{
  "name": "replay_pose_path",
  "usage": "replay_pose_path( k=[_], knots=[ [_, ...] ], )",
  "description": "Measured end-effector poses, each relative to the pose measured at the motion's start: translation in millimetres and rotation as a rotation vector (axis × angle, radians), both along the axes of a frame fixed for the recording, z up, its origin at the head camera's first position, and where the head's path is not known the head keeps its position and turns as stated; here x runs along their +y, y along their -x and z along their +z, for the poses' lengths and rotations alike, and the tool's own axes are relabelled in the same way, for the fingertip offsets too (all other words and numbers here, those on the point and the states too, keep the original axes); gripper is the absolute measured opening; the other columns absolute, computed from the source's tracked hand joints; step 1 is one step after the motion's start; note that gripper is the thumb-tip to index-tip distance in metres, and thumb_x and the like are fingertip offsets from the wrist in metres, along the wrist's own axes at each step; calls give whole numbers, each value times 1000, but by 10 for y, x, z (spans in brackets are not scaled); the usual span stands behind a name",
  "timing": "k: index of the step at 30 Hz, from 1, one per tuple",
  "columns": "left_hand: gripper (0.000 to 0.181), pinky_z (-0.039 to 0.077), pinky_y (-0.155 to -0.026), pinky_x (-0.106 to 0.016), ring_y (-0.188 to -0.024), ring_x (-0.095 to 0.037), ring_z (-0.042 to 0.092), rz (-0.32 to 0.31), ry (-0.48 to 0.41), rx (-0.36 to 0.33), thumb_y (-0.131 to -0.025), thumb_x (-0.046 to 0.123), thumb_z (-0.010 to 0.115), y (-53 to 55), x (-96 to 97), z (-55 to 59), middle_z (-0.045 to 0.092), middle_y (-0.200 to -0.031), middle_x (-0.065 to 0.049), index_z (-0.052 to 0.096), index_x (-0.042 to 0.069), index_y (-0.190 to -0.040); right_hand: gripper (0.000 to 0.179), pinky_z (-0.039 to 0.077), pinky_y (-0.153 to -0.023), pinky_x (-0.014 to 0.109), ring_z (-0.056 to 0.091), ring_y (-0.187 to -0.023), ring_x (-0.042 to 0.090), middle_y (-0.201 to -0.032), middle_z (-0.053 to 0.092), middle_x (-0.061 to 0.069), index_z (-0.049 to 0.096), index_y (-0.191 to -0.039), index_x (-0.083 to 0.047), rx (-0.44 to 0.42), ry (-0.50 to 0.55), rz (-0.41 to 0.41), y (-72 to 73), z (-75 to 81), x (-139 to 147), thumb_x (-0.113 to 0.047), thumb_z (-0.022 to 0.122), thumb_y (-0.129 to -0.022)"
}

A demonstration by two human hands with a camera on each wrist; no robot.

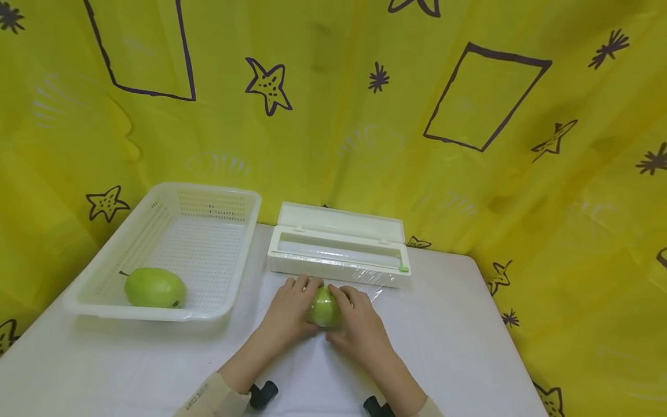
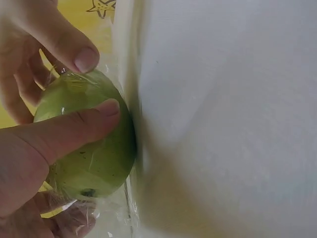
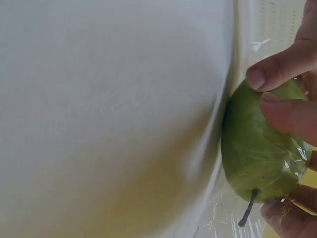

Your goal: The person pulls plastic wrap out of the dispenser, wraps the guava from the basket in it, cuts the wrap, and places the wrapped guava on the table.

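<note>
A green pear with a dark stem rests on the table between both hands, clear cling film drawn over its skin. From the left side my left hand holds the pear, its thumb lying across it. My right hand grips the opposite side, with its fingers curled around the fruit. Just beyond the hands stands a white cling film dispenser, its lid raised and a roll inside. Film stretches from the dispenser's front toward the pear.
A white perforated basket stands at the left with another green pear in its near end. The white-covered table meets a yellow patterned curtain at the back and right. A green slider sits at the dispenser's right end.
</note>
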State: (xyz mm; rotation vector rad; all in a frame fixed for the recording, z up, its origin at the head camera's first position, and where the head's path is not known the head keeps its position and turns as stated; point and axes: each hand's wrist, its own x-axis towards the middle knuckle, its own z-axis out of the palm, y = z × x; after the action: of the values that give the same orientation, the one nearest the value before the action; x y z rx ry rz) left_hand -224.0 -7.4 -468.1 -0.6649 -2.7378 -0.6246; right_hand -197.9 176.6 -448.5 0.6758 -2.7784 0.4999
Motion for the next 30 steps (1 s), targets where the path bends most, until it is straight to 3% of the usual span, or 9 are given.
replay_pose_path(
  k=[6,10,16,23,26,30],
  knots=[
    [88,50,-84,-45,-99,-33,55,-17,-17,-50,-59,25,96,21,-14,26,62,-116,-13,53,9,-134,99,56,-86,46,52,-121,32,-132,55,9,49,-144,-13,-9,-83,-19,109,-62,-20,-19,95,-57],
    [93,50,-85,-47,-100,-35,57,-13,-19,-47,-60,29,96,55,-37,3,65,-119,-14,50,8,-139,102,56,-87,46,51,-122,32,-133,55,9,47,-144,-14,0,-113,-27,190,-106,-31,-21,97,-56],
    [79,51,-80,-46,-94,-33,60,-27,-59,-40,-60,34,95,124,-53,-25,68,-105,-13,52,8,-120,101,54,-91,46,54,-118,32,-137,56,9,43,-145,-10,-21,-64,-48,271,-150,-35,-25,96,-61],
    [76,54,-85,-44,-97,-28,62,-3,-190,-179,-63,31,94,189,-89,0,51,-124,-9,58,11,-127,84,54,-91,44,56,-115,26,-132,51,6,50,-136,-13,-27,-1,-48,342,-178,1,-30,93,-65],
    [77,53,-87,-46,-101,-28,63,-1,-210,-192,-66,32,93,234,-128,-4,57,-123,-7,57,12,-131,89,55,-90,43,56,-117,25,-134,49,7,50,-138,-14,-13,-14,-40,381,-169,-4,-31,94,-64],
    [76,51,-91,-46,-107,-26,63,16,-308,-242,-69,27,91,306,-177,-20,64,-123,-6,53,13,-133,86,54,-92,45,57,-117,28,-129,58,10,49,-137,-11,28,-27,-32,461,-124,-20,-26,94,-65]
  ],
)
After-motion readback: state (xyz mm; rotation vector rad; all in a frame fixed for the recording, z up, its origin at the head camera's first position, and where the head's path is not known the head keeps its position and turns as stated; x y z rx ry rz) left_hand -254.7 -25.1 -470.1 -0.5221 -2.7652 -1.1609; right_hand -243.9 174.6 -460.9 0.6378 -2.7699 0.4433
